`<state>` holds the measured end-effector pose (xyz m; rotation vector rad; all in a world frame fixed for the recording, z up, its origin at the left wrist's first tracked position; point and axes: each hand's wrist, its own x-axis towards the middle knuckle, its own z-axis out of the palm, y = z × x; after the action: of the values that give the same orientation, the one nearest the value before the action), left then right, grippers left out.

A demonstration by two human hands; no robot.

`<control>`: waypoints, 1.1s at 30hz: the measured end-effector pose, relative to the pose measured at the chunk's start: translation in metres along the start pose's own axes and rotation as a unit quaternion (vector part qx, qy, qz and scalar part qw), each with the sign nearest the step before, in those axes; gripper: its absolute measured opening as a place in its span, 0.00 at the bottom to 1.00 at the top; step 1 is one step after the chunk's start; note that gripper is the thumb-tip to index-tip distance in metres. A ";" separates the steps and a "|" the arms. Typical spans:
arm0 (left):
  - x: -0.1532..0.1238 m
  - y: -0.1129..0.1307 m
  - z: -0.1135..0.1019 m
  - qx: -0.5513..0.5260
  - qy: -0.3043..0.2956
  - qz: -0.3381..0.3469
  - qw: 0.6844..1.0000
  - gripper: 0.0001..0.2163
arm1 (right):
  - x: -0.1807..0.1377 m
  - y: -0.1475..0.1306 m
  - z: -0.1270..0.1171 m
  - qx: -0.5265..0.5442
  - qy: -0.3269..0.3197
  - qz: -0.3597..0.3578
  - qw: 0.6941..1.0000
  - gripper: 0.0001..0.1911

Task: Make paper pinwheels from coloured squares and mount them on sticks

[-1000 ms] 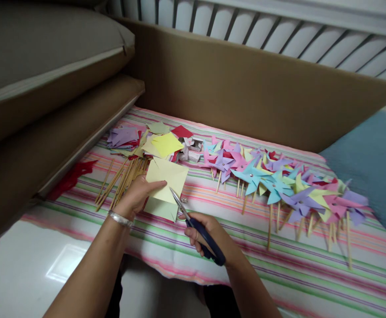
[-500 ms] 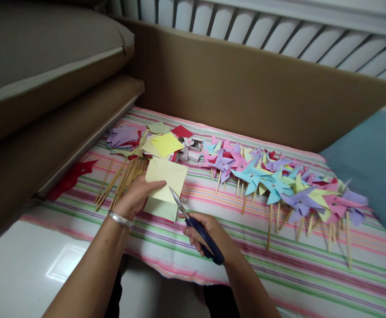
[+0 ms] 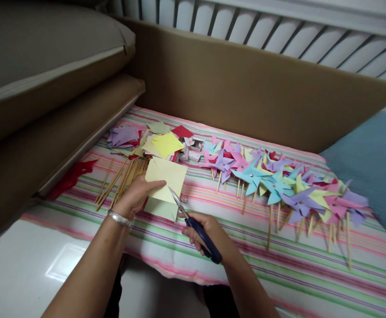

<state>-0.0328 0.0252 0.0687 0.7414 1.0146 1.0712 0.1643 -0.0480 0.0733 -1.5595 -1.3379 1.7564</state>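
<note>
Two bare forearms reach in from the bottom edge over a cloth point(image 3: 312, 278) with colourful stripes. The hands are apart. The right hand point(image 3: 199, 232) is wrapped around the dark-blue handles of scissors point(image 3: 205, 240), whose blades point up and left over the near right edge of a pale yellow paper square point(image 3: 171, 170); whether paper lies between the blades cannot be told. The left hand point(image 3: 136, 193), below a silver bracelet point(image 3: 119, 218), grips that square at its left side, thumb on top. A pale green sheet point(image 3: 160, 210) shows under its near edge. Just beyond the left hand lie thin wooden sticks point(image 3: 134, 170); to the right, many pastel pinwheels point(image 3: 275, 183) lie in a crowded row. Farther back are paper piles point(image 3: 123, 136) and small white boxes point(image 3: 193, 155), then a tall brown panel point(image 3: 246, 92).
</note>
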 end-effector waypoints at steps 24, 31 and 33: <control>-0.009 -0.002 0.009 0.042 0.034 -0.035 0.998 0.11 | -0.018 0.014 -0.017 -0.109 -0.059 -0.089 0.988 0.08; -0.023 -0.008 0.013 -0.014 0.088 -0.012 0.996 0.19 | -0.052 0.027 -0.066 -0.055 -0.141 -0.150 0.977 0.18; -0.032 -0.020 0.029 -0.013 0.088 -0.018 0.996 0.18 | -0.058 0.028 -0.075 0.050 -0.129 -0.208 0.968 0.23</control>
<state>-0.0031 -0.0119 0.0715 0.6137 1.1570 1.1318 0.2570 -0.0803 0.0863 -0.9305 -1.5370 1.7607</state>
